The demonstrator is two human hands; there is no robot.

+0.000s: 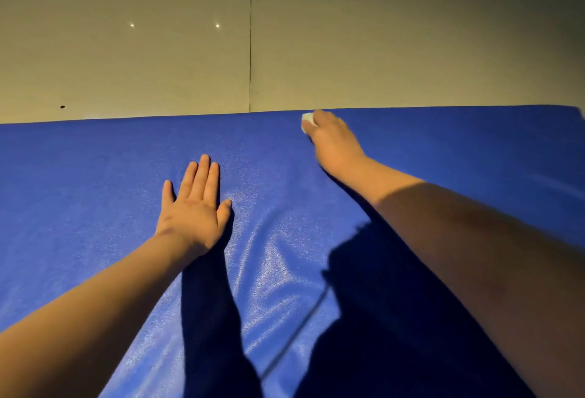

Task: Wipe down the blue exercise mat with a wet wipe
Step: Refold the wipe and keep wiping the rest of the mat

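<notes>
Head view showed the right hand point(332, 138) with fingers curled around the wet wipe point(306, 120) at the far edge of the blue exercise mat point(95, 192). The left hand point(193, 207) lay flat, fingers straight, bracing it. Overshooting could have dragged the wipe onto the floor point(126, 65).

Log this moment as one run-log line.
phase: wipe at far edge | right hand: grips wet wipe on blue mat | left hand: flat, fingers straight, resting on blue mat

The light is dim and yellowish. Big dark shadows lie across the blue mat point(79, 176). Its middle shines with glare. The right hand point(332, 139) looks a bit blurry.
</notes>
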